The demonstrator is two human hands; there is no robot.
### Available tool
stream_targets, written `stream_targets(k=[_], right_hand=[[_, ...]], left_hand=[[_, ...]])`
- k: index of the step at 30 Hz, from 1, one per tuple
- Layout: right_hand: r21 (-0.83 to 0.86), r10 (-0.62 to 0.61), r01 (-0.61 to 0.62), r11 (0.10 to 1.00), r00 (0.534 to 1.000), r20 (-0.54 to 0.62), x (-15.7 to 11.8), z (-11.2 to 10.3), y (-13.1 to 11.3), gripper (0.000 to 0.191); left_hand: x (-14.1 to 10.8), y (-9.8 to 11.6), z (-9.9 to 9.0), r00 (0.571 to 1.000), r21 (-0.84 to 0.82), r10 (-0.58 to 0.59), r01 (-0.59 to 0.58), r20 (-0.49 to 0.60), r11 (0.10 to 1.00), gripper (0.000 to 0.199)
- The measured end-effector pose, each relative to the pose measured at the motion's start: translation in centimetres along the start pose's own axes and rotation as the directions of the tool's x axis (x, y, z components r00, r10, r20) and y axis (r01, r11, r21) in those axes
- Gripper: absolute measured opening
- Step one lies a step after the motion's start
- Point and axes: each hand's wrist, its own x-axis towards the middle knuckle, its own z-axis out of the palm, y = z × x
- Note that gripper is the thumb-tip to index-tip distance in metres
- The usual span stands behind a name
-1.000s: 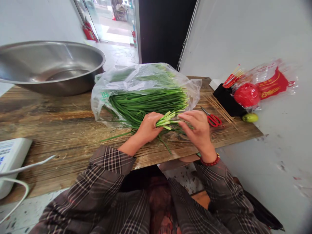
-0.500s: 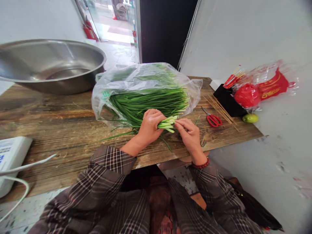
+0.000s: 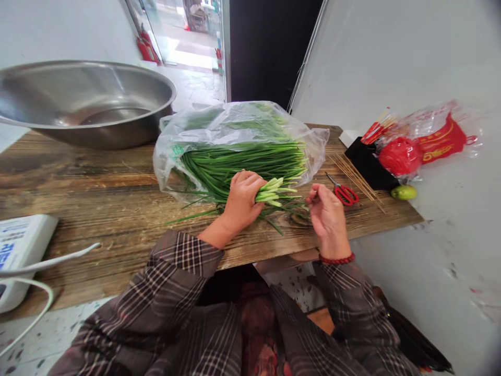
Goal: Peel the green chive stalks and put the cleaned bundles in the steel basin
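Note:
My left hand (image 3: 243, 198) is wrapped round a bunch of garlic chives (image 3: 271, 191), whose pale cut ends stick out to the right of the fist. Right of those ends, my right hand (image 3: 327, 213) is raised with thumb and fingertips pinched together; anything between them is too small to make out. A larger heap of garlic chives (image 3: 246, 159) lies just behind the left hand, partly inside a clear plastic bag (image 3: 230, 122). Loose green leaves (image 3: 193, 216) lie on the wood beside the left wrist. Red-handled scissors (image 3: 345, 194) rest just beyond my right hand.
A large steel basin (image 3: 117, 133) stands on the wooden table (image 3: 113, 193) at the back left. At the left edge sits a white device (image 3: 29, 245) with a cable. Thin wooden skewers (image 3: 358, 177), a black box (image 3: 370, 166) and a green fruit (image 3: 404, 192) are on the right.
My right hand has moved away from the chive ends to the right and turned upward. My left hand keeps its hold on the bunch. The view has shifted slightly.

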Motion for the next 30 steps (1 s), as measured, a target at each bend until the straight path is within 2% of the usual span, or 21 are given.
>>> stream_targets(k=[2,3,5,6,8,12,14,15,17,19,21,23,26,30], right_hand=[[-0.271,-0.077,0.105,0.957,0.991,0.111,0.6,-2.0,-0.5,0.036],[-0.419,-0.115,0.192,0.887,0.972,0.203,0.9,-2.7,-0.7,0.034],[-0.616,-0.162,0.388,0.686,0.907,0.390,1.3,-3.5,-0.8,0.023],[-0.653,-0.179,0.465,0.598,0.872,0.456,1.5,-3.6,-0.7,0.025],[-0.676,-0.201,0.545,0.496,0.830,0.520,1.8,-3.2,-0.3,0.031],[-0.707,-0.176,0.575,0.412,0.811,0.557,2.2,-2.0,0.7,0.019],[-0.704,-0.186,0.559,0.438,0.822,0.538,2.4,-1.8,0.9,0.013],[-0.689,-0.201,0.542,0.481,0.833,0.515,2.5,-1.7,1.0,0.013],[-0.638,-0.217,0.481,0.601,0.867,0.449,2.4,-1.5,0.7,0.016],[-0.571,-0.181,0.385,0.725,0.906,0.382,2.2,-1.1,0.2,0.019],[-0.499,-0.149,0.313,0.808,0.928,0.340,1.7,-0.5,-0.7,0.020],[-0.430,-0.183,0.318,0.845,0.928,0.325,1.1,0.3,-1.6,0.019],[-0.350,-0.268,0.384,0.855,0.903,0.336,0.2,1.5,-2.7,0.016],[-0.282,-0.264,0.375,0.883,0.894,0.363,-0.5,2.4,-2.8,0.015]], left_hand=[[0.1,-0.1,0.0,0.997,-0.070,-0.074,0.072,-0.025,0.995,0.008],[0.2,-0.1,0.0,0.993,-0.117,-0.117,0.112,-0.030,0.987,0.009],[0.3,0.0,0.0,0.982,-0.213,-0.188,0.177,-0.028,0.961,0.010],[0.3,0.0,0.0,0.978,-0.248,-0.207,0.193,-0.028,0.949,0.010],[0.4,0.0,0.0,0.976,-0.287,-0.213,0.193,-0.037,0.938,0.010],[0.5,-0.1,-0.1,0.979,-0.292,-0.202,0.183,-0.037,0.939,0.019],[0.5,-0.1,-0.1,0.975,-0.296,-0.221,0.203,-0.029,0.933,0.024],[0.5,-0.1,-0.1,0.972,-0.304,-0.233,0.215,-0.023,0.928,0.024],[0.6,-0.1,-0.1,0.969,-0.332,-0.247,0.230,-0.009,0.915,0.023],[0.6,-0.1,-0.1,0.971,-0.353,-0.240,0.228,0.010,0.908,0.022],[0.5,-0.2,0.0,0.975,-0.362,-0.222,0.218,0.031,0.907,0.022],[0.5,-0.3,0.1,0.979,-0.366,-0.196,0.205,0.060,0.908,0.023],[0.5,-0.4,0.2,0.984,-0.371,-0.113,0.158,0.140,0.915,0.020],[0.5,-0.4,0.3,0.981,-0.341,-0.028,0.093,0.191,0.935,0.013]])
